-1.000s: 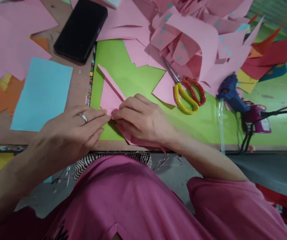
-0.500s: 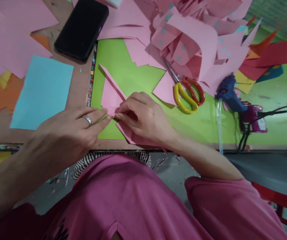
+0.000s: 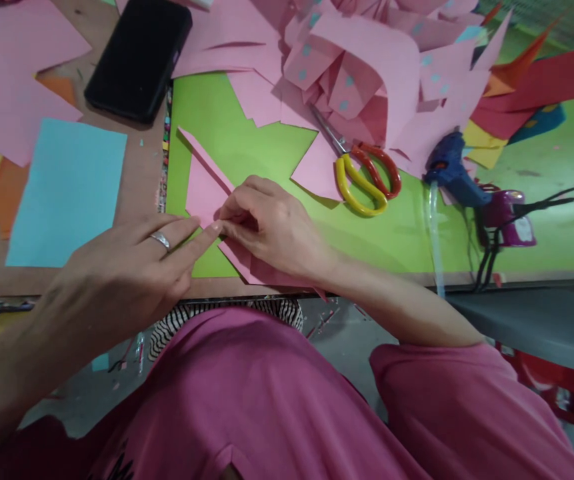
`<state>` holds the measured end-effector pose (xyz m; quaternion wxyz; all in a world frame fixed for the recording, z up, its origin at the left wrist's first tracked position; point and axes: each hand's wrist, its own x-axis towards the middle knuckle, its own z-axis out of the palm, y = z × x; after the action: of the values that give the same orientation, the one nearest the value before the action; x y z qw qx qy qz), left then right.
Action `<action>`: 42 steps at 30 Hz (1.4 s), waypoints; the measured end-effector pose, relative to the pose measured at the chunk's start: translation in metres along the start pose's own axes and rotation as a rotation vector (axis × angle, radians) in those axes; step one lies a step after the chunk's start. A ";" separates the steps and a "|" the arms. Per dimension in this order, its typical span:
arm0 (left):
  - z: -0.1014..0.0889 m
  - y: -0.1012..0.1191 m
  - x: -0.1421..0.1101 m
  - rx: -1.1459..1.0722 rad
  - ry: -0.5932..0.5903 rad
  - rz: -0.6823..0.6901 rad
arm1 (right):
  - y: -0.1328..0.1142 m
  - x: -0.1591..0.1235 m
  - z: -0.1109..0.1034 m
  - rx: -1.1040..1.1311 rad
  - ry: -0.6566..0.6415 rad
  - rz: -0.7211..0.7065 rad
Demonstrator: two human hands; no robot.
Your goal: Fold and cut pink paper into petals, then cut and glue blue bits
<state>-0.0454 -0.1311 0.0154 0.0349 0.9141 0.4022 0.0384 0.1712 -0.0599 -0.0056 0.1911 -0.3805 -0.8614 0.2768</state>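
Nearest the onlooker, a person in a pink shirt [image 3: 267,400] sat at the edge of the surface [image 3: 67,280], both hands meeting over a folded pink paper [image 3: 204,190] that lay on a green sheet [image 3: 277,153]. The left hand [image 3: 127,280], a ring [image 3: 159,240] on one finger, lay mostly open and flat, its outstretched fingertips [image 3: 211,228] pressing down on the paper's fold without gripping it. The right hand [image 3: 271,227] was curled over the same spot, fingers bent and pinching the pink paper at the crease, with the lower flap running out beneath the wrist toward the near edge.

Just left of the hands, a light blue sheet [image 3: 67,190] lay flat on the brown surface. Beyond the right hand, scissors [image 3: 364,177] with one red and one yellow handle rested on the green sheet, blades partly under pink scraps. Farther right, a blue glue gun [image 3: 449,170] lay beside a purple object [image 3: 509,227] with a black cord [image 3: 557,200].

At the far side, a black phone [image 3: 139,60] lay near the top left, and a loose heap of pink paper offcuts [image 3: 367,67] sprawled across the back, with red and orange pieces [image 3: 541,80] at the far right.
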 end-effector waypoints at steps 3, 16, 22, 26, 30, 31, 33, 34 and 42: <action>0.003 0.001 0.003 0.040 0.064 0.034 | 0.002 -0.003 -0.012 0.036 0.016 -0.060; 0.007 0.005 0.006 -0.118 0.059 -0.081 | 0.019 -0.021 -0.021 -0.080 0.088 -0.174; 0.001 0.010 0.014 -0.023 -0.047 -0.192 | 0.022 -0.015 -0.019 -0.129 0.029 -0.190; -0.002 0.012 0.025 0.137 -0.051 -0.181 | 0.022 -0.015 -0.018 -0.184 0.024 -0.206; -0.003 0.010 0.033 0.135 -0.029 -0.165 | 0.020 -0.016 -0.020 -0.226 -0.004 -0.208; -0.002 0.010 0.034 0.131 -0.018 -0.171 | 0.020 -0.016 -0.021 -0.229 -0.010 -0.207; 0.001 0.008 0.036 0.107 0.030 -0.187 | 0.019 -0.016 -0.022 -0.230 -0.017 -0.203; 0.002 0.007 0.037 0.077 0.058 -0.200 | 0.019 -0.016 -0.023 -0.227 -0.019 -0.201; 0.009 0.002 0.048 -0.221 0.069 -0.272 | 0.020 -0.016 -0.024 -0.148 -0.026 -0.180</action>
<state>-0.0107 -0.0970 0.0082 0.1261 0.8401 0.5163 0.1088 0.2056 -0.0526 -0.0012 0.1753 -0.3110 -0.9126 0.1993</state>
